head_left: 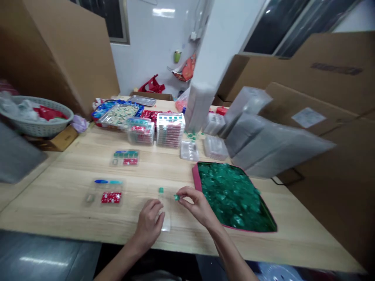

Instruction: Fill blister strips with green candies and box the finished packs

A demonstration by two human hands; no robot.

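My right hand (195,203) pinches a small green wrapped piece (176,197) just left of a pink-rimmed tray (195,176) heaped with green wrapped pieces. My left hand (150,225) rests curled on a clear plastic insert (166,218) lying on the wooden table (73,203). One green piece (161,190) sits in the far end of that insert. To the left lie two filled clear packs, one near (108,192) and one farther back (125,157), each showing blue-green and red contents.
Stacks of filled clear packs (170,129) and empty clear trays (215,146) stand mid-table. Bundles of clear plastic (263,136) lean at right against cardboard boxes. A white basket (38,115) sits far left, and a foil tray (120,114) at the back.
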